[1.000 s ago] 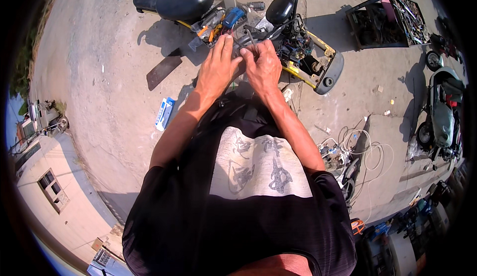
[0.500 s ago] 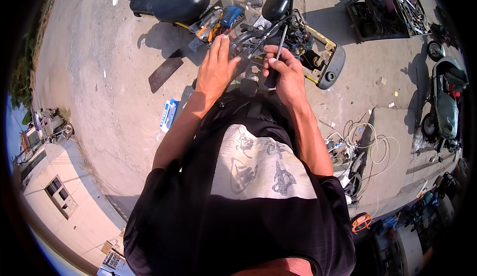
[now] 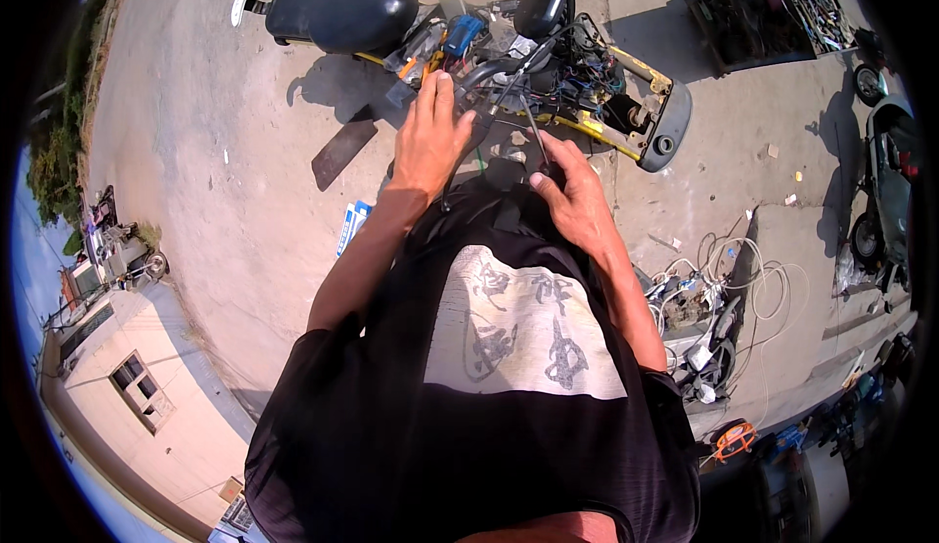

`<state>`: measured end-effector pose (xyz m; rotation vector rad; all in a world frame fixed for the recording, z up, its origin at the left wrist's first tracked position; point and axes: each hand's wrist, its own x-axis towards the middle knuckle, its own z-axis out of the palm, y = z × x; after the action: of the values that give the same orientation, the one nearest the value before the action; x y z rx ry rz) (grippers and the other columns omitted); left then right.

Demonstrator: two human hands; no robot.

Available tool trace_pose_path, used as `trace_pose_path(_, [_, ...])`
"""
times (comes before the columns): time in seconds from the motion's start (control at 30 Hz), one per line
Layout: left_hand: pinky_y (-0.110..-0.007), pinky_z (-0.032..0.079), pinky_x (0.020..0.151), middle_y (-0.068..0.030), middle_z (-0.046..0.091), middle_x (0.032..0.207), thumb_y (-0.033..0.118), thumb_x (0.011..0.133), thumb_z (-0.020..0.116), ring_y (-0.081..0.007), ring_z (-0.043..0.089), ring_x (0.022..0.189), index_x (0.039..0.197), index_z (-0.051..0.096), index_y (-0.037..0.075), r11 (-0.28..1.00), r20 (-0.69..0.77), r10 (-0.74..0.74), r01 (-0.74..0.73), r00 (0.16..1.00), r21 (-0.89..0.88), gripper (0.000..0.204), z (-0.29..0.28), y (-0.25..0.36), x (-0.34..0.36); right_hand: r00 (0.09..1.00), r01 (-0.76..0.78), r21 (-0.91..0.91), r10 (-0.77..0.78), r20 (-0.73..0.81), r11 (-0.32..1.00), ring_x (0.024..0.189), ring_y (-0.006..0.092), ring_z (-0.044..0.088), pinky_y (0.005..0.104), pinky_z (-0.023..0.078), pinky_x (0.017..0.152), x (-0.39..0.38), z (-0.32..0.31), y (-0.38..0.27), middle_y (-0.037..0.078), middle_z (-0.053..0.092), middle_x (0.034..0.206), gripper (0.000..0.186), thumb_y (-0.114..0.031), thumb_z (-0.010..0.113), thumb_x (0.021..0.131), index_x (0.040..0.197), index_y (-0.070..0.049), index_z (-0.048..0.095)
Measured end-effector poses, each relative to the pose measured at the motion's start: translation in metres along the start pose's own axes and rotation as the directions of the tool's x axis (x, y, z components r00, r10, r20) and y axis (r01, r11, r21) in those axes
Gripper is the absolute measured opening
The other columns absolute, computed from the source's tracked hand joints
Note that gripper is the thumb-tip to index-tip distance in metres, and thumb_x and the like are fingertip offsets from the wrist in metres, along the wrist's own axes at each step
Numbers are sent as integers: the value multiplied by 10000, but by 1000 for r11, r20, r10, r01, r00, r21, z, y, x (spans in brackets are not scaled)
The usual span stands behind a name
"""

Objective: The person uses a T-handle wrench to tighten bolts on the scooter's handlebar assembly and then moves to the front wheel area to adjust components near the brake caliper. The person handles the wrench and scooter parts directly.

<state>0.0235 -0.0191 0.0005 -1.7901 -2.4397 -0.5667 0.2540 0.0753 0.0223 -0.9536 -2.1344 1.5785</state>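
Observation:
My left hand [image 3: 427,142] lies palm down with its fingers stretched out, beside the dark handlebar [image 3: 481,75] of a partly stripped scooter. Whether it presses on the bar cannot be seen. My right hand [image 3: 572,186] is curled, thumb and fingers around what looks like a screwdriver [image 3: 534,124]. Its thin metal shaft points up toward the handlebar; its handle is mostly hidden by the hand and dark clothing. Bare wiring [image 3: 587,78] fills the scooter's front, inside a yellow frame [image 3: 587,128]. A round black mirror [image 3: 539,10] sits above the bar.
A black seat [image 3: 342,10] is at the far left of the scooter, with a blue tool [image 3: 463,34] nearby. A dark flat panel [image 3: 344,148] lies on the concrete. A metal box of parts [image 3: 758,15], coiled pale cable [image 3: 758,279] and another scooter [image 3: 885,186] are at the right.
The screwdriver's shaft has swung from leaning right to leaning left, and my right hand has moved slightly down and right. My left hand stays by the handlebar. The whole view has shifted slightly.

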Motion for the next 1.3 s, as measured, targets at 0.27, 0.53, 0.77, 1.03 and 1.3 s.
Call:
trace_pose_path(0.27, [-470,516,1033,-295,501,1462,200,948,729,-454,571,1271,1478,446,-52,999,45,-26,27,999,-19,652,4,1,0,964,159,-158,-188,-188,975,947,391,689,447,565,773,3,16,11,155,622,1155,373,6,715,890,1253,-50,653])
trace_pose_path(0.53, [-484,487,1083,-309,493,1475,200,968,705,-467,533,1335,1479,454,-55,996,70,-73,76,995,-41,623,1,4,-1,957,181,-122,-203,-206,976,942,368,697,451,572,762,5,23,10,152,623,1138,335,3,723,894,1221,-40,667])
trace_pose_path(0.77, [-483,485,1086,-308,493,1477,202,973,700,-462,528,1345,1482,455,-51,997,63,-71,73,996,-31,618,3,4,-1,957,194,-113,-213,-196,975,892,356,697,440,567,750,11,23,7,151,624,1119,329,-7,718,907,1230,-35,666])
trace_pose_path(1.03, [-477,491,1069,-305,499,1467,197,959,706,-460,545,1312,1480,453,-51,997,46,-58,60,997,-40,631,2,2,1,907,-408,691,349,234,597,735,99,523,258,451,647,24,18,20,41,640,976,314,-171,658,1002,1260,6,627])
trace_pose_path(1.3, [-464,501,1041,-282,501,1460,204,935,717,-447,572,1254,1486,438,-54,998,30,-53,54,998,-31,669,3,3,1,972,-179,458,228,-55,871,820,140,625,307,522,738,10,27,29,82,686,1055,317,-35,684,947,1258,7,643])
